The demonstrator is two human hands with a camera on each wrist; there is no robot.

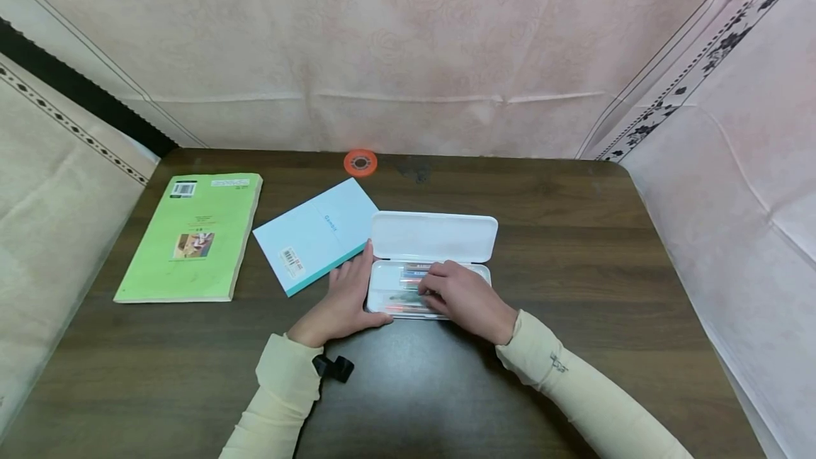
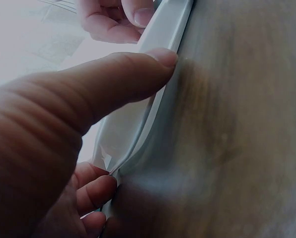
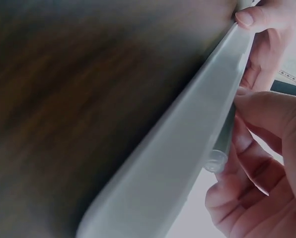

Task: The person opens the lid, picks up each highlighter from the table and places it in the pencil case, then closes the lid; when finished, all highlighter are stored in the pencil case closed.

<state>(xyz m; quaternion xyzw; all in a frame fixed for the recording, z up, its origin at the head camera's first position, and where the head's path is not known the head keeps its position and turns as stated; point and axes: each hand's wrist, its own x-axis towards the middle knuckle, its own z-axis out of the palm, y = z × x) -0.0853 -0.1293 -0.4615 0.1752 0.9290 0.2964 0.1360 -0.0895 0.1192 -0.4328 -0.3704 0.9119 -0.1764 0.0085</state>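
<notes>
A white pencil case [image 1: 385, 273] lies on the table with its lid [image 1: 435, 236] raised back and several pens [image 1: 408, 296] lying crosswise inside. My left hand [image 1: 344, 307] rests against its left side, fingers stretched along it. The left thumb [image 2: 133, 74] lies straight over the front wall of the case. My right hand [image 1: 468, 299] reaches into the case from the right. Between its thumb and fingers it pinches a pen [image 3: 225, 136] with a greenish barrel and a clear end, close over the rim.
A light blue box [image 1: 321, 229] with a barcode lies slantwise, left of the case. Farther left is a green book [image 1: 197, 268]. An orange-red ring-shaped disc [image 1: 360, 163] lies at the back edge of the brown wooden table [image 1: 574, 232]. Pale cloth [image 1: 414, 55] hangs behind.
</notes>
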